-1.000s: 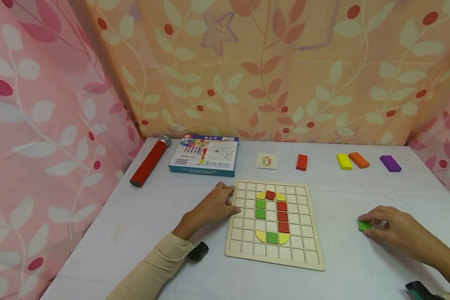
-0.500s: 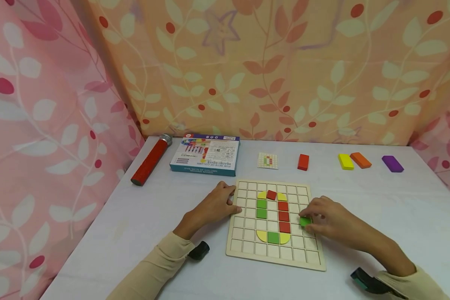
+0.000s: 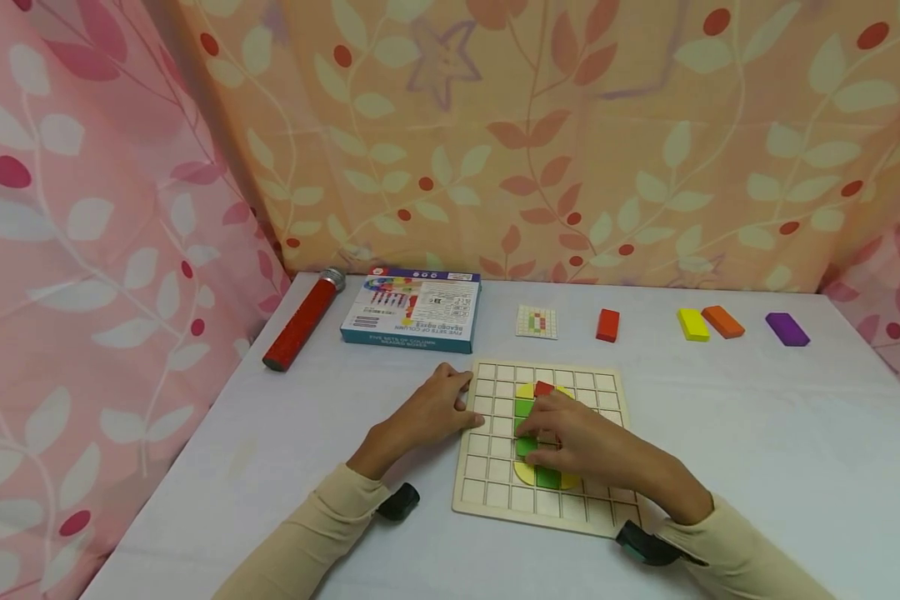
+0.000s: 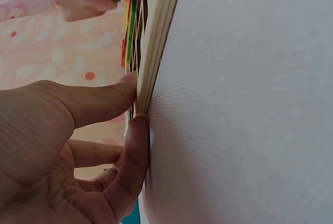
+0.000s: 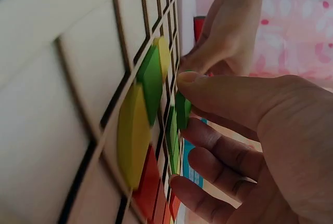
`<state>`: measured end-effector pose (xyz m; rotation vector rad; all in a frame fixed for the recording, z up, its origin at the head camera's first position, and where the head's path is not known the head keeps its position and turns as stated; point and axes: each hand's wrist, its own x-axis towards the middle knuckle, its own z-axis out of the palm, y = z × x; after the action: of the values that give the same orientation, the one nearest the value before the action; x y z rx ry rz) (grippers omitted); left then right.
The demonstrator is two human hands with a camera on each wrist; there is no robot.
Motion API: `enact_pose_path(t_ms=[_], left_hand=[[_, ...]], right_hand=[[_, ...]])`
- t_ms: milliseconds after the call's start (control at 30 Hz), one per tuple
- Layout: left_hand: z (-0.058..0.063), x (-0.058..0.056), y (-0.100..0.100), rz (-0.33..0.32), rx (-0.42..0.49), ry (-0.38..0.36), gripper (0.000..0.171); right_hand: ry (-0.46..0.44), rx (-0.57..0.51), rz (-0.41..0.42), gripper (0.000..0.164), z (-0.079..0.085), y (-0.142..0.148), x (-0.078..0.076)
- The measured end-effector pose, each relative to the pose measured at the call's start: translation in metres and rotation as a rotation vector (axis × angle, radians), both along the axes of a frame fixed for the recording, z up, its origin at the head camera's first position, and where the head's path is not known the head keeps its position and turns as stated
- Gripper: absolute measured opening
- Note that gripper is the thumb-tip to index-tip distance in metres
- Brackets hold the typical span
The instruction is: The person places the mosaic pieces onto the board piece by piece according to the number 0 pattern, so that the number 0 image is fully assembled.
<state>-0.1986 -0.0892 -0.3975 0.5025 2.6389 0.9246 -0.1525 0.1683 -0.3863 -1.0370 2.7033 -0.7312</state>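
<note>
A square wooden grid board (image 3: pixel 487 498) lies on the white table, bearing a ring of green, red and yellow tiles. The left hand (image 3: pixel 423 412) grips the board's left edge, its thumb on top and a finger against the side, as the left wrist view shows. Over the ring's left side the right hand (image 3: pixel 596 442) pinches a green square tile (image 5: pixel 182 110) between thumb and fingers. In the right wrist view this tile is just above the board, near another green tile (image 5: pixel 173 138). A red tile (image 3: pixel 543 389) at the ring's top sits askew. The right hand hides the ring's right side.
Behind the board lie a small pattern card (image 3: pixel 537 322) and red (image 3: pixel 607 325), yellow (image 3: pixel 693 325), orange (image 3: pixel 723 322) and purple (image 3: pixel 787 329) blocks. A flat printed box (image 3: pixel 412 312) and a red tube with a silver end (image 3: pixel 303 321) are at the back left.
The right hand has carried the green tile leftward from the table right of the board to over the ring's left side. The left hand has stayed on the board's edge.
</note>
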Motion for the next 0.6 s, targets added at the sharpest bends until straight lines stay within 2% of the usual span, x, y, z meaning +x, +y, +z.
enact_pose_path(t_ms=[300, 600], left_hand=[[0.0006, 0.0001, -0.0003, 0.001, -0.005, -0.009, 0.075], [0.0004, 0.0007, -0.0003, 0.004, 0.003, -0.001, 0.076]], right_hand=[[0.006, 0.054, -0.01, 0.025, -0.0029, -0.0107, -0.002], [-0.014, 0.045, 0.004, 0.022, -0.0008, -0.008, -0.0036]])
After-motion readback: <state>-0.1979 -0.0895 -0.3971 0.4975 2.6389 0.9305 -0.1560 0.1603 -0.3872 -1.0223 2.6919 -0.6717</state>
